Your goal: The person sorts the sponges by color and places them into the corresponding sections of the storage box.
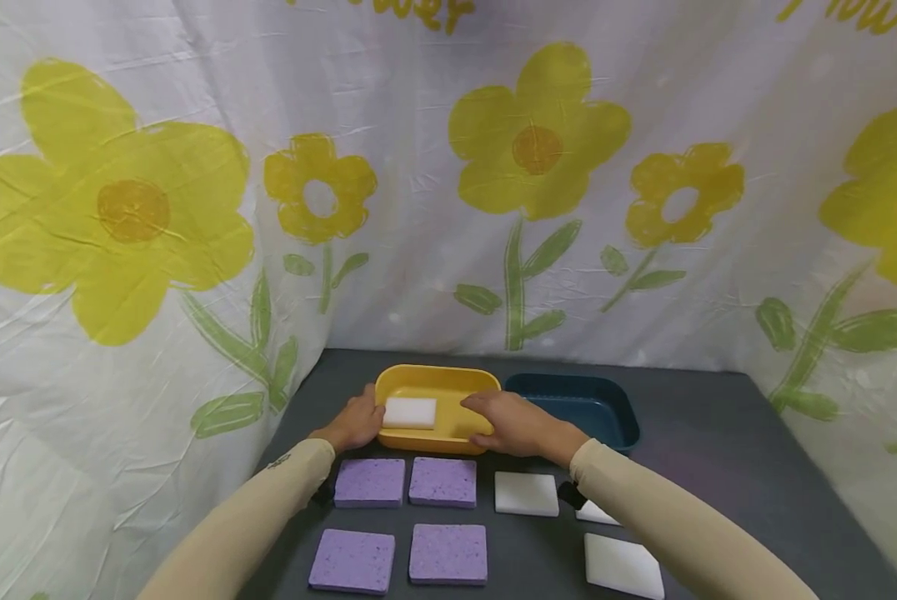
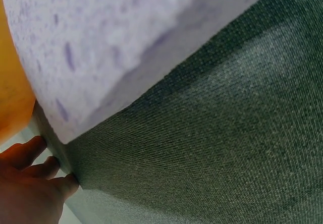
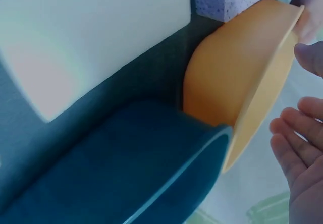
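A yellow plastic tray (image 1: 456,443) stands near the back of the table, with a white sponge block (image 1: 409,412) lying in its left part. My left hand (image 1: 357,419) holds the tray's left end by the rim; its fingers lie outside the tray, and the thumb is hard to make out. Over the tray's right part hovers my right hand (image 1: 514,423), its fingers loosely extended and apart, with nothing between them. In the right wrist view, the right hand's fingers (image 3: 290,151) are beside the yellow tray's rim and clear of it.
A dark blue tray (image 1: 619,408) sits right of the yellow one. Several speckled purple sponge blocks (image 1: 369,483) lie in two rows at the front. White blocks (image 1: 526,493) lie to their right, one partly hidden by my right sleeve. A flower-printed curtain (image 1: 418,292) surrounds the table.
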The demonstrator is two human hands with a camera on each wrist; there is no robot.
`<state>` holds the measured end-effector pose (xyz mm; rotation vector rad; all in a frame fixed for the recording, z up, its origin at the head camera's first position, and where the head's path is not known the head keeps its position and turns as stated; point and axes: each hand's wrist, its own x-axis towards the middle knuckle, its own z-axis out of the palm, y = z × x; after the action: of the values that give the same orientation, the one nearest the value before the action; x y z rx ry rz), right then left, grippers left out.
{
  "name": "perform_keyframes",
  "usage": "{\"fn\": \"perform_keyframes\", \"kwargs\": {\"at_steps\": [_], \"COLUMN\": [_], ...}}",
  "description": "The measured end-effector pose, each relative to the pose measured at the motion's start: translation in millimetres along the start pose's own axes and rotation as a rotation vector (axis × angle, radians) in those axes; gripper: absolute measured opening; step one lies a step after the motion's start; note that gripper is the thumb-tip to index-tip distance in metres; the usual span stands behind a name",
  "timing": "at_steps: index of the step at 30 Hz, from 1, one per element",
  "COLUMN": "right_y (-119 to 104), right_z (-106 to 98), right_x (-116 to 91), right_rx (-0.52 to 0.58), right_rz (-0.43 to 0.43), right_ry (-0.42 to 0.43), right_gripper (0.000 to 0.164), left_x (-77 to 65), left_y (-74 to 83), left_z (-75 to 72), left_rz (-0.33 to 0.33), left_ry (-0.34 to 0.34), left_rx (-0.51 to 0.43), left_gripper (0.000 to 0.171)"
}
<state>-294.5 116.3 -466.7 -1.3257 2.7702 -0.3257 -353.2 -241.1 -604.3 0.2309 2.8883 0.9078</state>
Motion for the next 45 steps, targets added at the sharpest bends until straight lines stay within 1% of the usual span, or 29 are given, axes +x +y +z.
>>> {"fn": "perform_keyframes", "kwargs": {"at_steps": [4, 5, 7, 8, 9, 11, 12, 13, 17, 20, 22, 24, 25, 30, 31, 32, 35, 37, 39, 40, 41, 43, 45], "right_y": [0.2, 0.3, -0.1, -0.5, -1.0, -1.9, -2.4, -2.7, -5.1, -7.8, -9.7, -11.7, -12.6, -15.0, -14.8, -14.7, -11.9, -8.9, -5.3, -3.8, -2.3, 0.7, 2.6], "right_z": [-5.0, -5.7, -6.9, -7.6, -7.9, -8.2, -8.5, -8.7, -9.6, -9.7, -9.2, -8.3, -7.8, -1.9, -0.7, 0.8, 6.1, 12.0, 19.2, 23.0, 26.7, 33.6, 38.7], "right_x": [-13.5, -17.1, -24.4, -28.5, -32.7, -41.2, -45.5, -49.7, -63.1, -70.7, -76.0, -81.7, -84.5, -96.5, -98.1, -99.6, -103.5, -106.2, -109.4, -111.1, -112.8, -116.2, -118.7], "right_rx": [-0.009, -0.017, -0.018, -0.016, -0.018, -0.022, -0.02, -0.024, -0.022, -0.002, -0.004, -0.013, -0.018, 0.005, 0.008, 0.007, -0.011, -0.025, -0.03, -0.03, -0.028, -0.029, -0.023], "right_rz": [-0.011, -0.016, -0.025, -0.027, -0.032, -0.044, -0.051, -0.06, -0.108, -0.122, -0.113, -0.101, -0.093, -0.038, -0.024, -0.01, 0.014, 0.029, 0.049, 0.064, 0.073, 0.082, 0.083], "right_ry": [0.009, 0.013, 0.015, 0.013, 0.014, 0.012, 0.012, 0.017, 0.045, 0.037, 0.012, -0.012, -0.023, -0.06, -0.068, -0.075, -0.08, -0.079, -0.079, -0.081, -0.081, -0.075, -0.068], "right_gripper": [0.059, 0.058, 0.057, 0.056, 0.056, 0.055, 0.054, 0.054, 0.051, 0.049, 0.049, 0.049, 0.049, 0.05, 0.05, 0.051, 0.052, 0.053, 0.055, 0.057, 0.059, 0.06, 0.056], "left_x": [-12.5, -12.5, -19.4, -18.6, -20.9, -21.9, -24.9, -24.0, -14.6, -15.0, -22.2, -27.5, -27.1, -29.0, -28.2, -29.7, -29.8, -29.7, -29.8, -28.9, -25.4, -21.6, -13.6], "left_y": [17.4, 15.6, 25.4, 24.5, 29.0, 31.1, 37.7, 37.1, 25.6, 26.3, 37.5, 44.0, 40.8, 43.0, 42.5, 47.5, 48.8, 49.2, 49.0, 47.8, 42.2, 36.6, 24.2], "left_z": [-11.2, -10.8, -16.8, -16.4, -18.6, -19.7, -23.4, -23.1, -17.7, -18.5, -24.6, -27.0, -25.5, -23.7, -22.8, -24.4, -24.2, -24.5, -25.1, -25.1, -22.6, -20.9, -14.4], "left_rz": [-0.004, 0.018, 0.019, 0.025, 0.016, 0.009, -0.017, -0.022, -0.017, -0.015, -0.026, -0.032, -0.014, -0.013, -0.018, -0.043, -0.064, -0.072, -0.066, -0.062, -0.047, -0.032, -0.021], "left_ry": [0.001, 0.007, 0.009, 0.015, 0.006, -0.001, -0.015, -0.021, -0.019, -0.015, -0.025, -0.034, -0.026, -0.029, -0.027, -0.037, -0.033, -0.033, -0.031, -0.032, -0.027, -0.031, -0.026], "left_rx": [-0.012, -0.01, -0.019, -0.009, -0.019, -0.019, -0.032, -0.038, -0.015, -0.01, -0.026, -0.034, -0.022, -0.008, -0.005, -0.012, -0.006, -0.002, -0.008, -0.013, -0.002, -0.011, -0.008], "left_gripper": [0.051, 0.052, 0.051, 0.051, 0.051, 0.05, 0.049, 0.05, 0.05, 0.05, 0.049, 0.048, 0.048, 0.049, 0.049, 0.05, 0.05, 0.05, 0.049, 0.049, 0.049, 0.05, 0.053]}}
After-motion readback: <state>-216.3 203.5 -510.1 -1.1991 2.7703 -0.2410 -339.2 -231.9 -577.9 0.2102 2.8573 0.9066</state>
